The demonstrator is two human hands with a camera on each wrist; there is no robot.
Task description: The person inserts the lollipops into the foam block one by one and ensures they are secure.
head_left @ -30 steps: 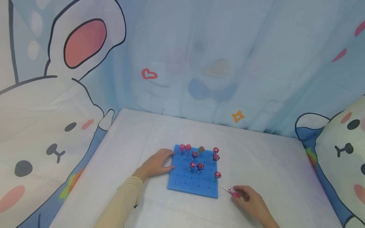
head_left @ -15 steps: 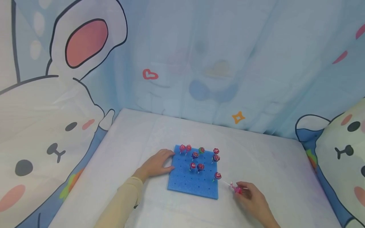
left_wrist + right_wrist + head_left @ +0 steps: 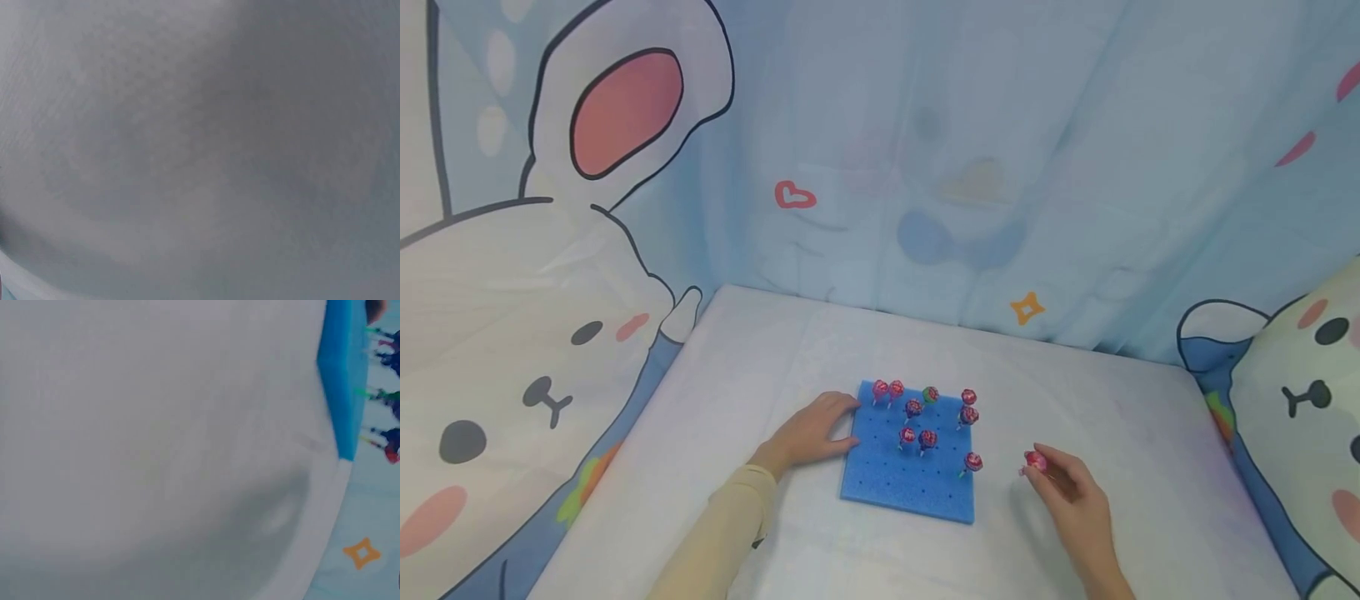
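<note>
A blue foam board (image 3: 895, 493) with rows of small holes lies on the white table, and several wrapped lollipops (image 3: 928, 439) stand upright in it by their sticks. My left hand (image 3: 808, 432) rests at the board's left edge, thumb and fingers spread along it. Right of the board, apart from it and above the tabletop, my right hand (image 3: 1075, 500) pinches a pink lollipop (image 3: 1036, 462) by its wrapped head between thumb and fingers; its stick cannot be made out. In the right wrist view the board (image 3: 340, 381) shows edge-on, with neither the right hand nor its lollipop visible.
White cloth covers the table (image 3: 760, 333). Behind it hangs a pale blue curtain (image 3: 865, 100) printed with cartoon animals. The left wrist view is a grey blur with nothing to make out.
My right hand has risen and moved slightly away from me with the pink lollipop, whose stick pointed left toward the board before. My left hand and the board have stayed put.
</note>
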